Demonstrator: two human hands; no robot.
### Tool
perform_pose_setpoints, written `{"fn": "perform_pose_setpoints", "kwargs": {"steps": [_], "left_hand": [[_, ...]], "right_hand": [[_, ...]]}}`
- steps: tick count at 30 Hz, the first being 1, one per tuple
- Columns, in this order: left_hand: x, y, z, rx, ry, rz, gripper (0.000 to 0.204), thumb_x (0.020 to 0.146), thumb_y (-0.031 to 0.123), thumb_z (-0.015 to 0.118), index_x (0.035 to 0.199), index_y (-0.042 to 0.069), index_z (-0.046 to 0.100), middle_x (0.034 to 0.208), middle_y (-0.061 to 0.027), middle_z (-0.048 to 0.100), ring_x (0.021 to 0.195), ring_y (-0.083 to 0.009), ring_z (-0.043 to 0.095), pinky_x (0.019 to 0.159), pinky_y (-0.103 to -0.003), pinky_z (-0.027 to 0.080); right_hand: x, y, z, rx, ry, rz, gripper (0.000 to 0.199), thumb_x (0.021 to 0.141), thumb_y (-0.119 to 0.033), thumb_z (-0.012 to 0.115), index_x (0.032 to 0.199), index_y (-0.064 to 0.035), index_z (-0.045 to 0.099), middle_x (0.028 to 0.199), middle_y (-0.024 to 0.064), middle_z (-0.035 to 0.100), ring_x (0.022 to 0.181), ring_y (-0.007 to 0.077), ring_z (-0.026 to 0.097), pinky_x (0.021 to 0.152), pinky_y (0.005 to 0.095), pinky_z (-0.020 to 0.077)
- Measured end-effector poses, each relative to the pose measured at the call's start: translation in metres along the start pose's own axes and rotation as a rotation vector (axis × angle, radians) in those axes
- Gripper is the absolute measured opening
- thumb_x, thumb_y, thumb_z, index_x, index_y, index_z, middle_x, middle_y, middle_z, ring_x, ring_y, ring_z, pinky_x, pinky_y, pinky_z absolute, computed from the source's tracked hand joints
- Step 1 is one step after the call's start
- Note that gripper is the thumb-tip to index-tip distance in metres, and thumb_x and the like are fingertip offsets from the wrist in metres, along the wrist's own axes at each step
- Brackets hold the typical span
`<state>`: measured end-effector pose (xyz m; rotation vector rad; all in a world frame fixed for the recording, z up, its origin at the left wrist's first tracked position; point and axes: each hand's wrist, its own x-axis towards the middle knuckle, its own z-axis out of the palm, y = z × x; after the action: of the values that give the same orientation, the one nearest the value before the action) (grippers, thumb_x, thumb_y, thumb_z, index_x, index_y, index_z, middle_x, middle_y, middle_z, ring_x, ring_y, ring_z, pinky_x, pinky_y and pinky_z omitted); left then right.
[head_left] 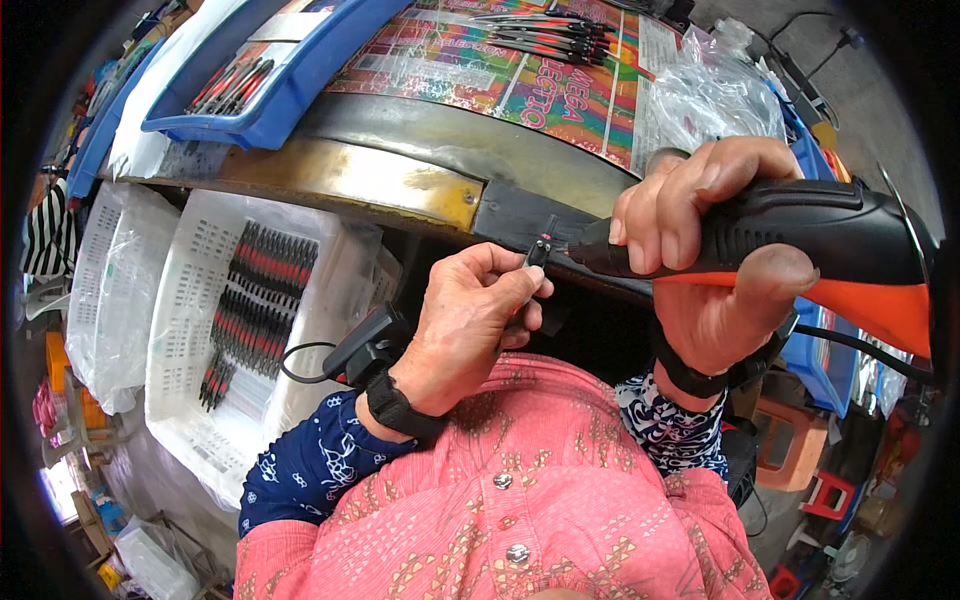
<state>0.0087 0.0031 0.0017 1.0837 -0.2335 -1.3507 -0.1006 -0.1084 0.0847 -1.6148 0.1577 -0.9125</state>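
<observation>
My right hand (708,225) is wrapped round a black and orange electric screwdriver (800,228), held sideways with its tip toward the left. Between the thumb and fingers of my left hand (478,303) is a small dark piece with shiny metal spots (541,249). The screwdriver's tip points at this piece and is at or very near it; whether they touch I cannot tell. Part of the piece is hidden under my fingers. Both hands are just in front of the bench edge.
A white crate (178,330) at my left holds rows of slim black and red tools (262,310). On the bench (400,140) are a blue tray (215,128) with similar tools, a pile of them (555,38) and clear plastic bags (715,90). A red stool (828,495) stands lower right.
</observation>
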Motion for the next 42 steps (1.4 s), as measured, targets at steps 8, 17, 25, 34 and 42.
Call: {"fn": "perform_pose_setpoints", "kwargs": {"steps": [8,17,25,34,42], "left_hand": [[0.002,-0.003,-0.002,0.013,-0.009,0.038,0.008,0.089,0.009,0.060,0.089,0.003,0.054,0.080,-0.0066,0.064,0.058,-0.0078,0.052,0.045,-0.019,0.036],[0.003,-0.003,-0.002,0.029,-0.007,0.033,0.010,0.088,0.011,0.062,0.090,0.004,0.055,0.080,-0.0058,0.064,0.058,-0.0078,0.052,0.046,-0.019,0.037],[0.003,-0.005,-0.003,0.037,-0.005,0.053,0.010,0.088,0.012,0.062,0.089,0.004,0.056,0.079,-0.0055,0.064,0.058,-0.0079,0.053,0.048,-0.020,0.040],[0.003,-0.005,-0.001,0.036,0.001,0.047,0.011,0.088,0.013,0.062,0.089,0.004,0.056,0.079,-0.0056,0.064,0.057,-0.0079,0.053,0.047,-0.020,0.040],[0.003,-0.007,0.004,-0.046,0.036,0.051,0.006,0.085,0.006,0.059,0.084,0.001,0.055,0.071,-0.0058,0.060,0.052,-0.0086,0.050,0.043,-0.021,0.038]], "right_hand": [[0.002,0.006,0.002,0.041,-0.004,-0.021,0.063,0.079,-0.065,0.056,0.099,-0.0063,0.046,0.067,0.0006,0.047,0.055,0.0132,0.049,0.059,0.0307,0.0428],[0.004,0.009,0.002,0.065,-0.025,-0.037,0.062,0.080,-0.064,0.056,0.099,-0.0061,0.046,0.067,0.0009,0.047,0.055,0.0135,0.048,0.060,0.0313,0.0427],[0.005,0.010,0.001,0.043,-0.057,-0.046,0.062,0.080,-0.064,0.056,0.098,-0.0064,0.046,0.066,0.0008,0.046,0.055,0.0137,0.048,0.060,0.0317,0.0427],[0.008,0.012,0.002,0.108,-0.056,-0.035,0.060,0.080,-0.063,0.057,0.097,-0.0063,0.046,0.065,0.0009,0.046,0.054,0.0136,0.048,0.059,0.0313,0.0428],[0.013,0.005,0.007,-0.249,-0.059,-0.076,0.058,0.081,-0.062,0.058,0.090,-0.0062,0.044,0.061,0.0002,0.045,0.048,0.0110,0.044,0.052,0.0280,0.0406]]}}
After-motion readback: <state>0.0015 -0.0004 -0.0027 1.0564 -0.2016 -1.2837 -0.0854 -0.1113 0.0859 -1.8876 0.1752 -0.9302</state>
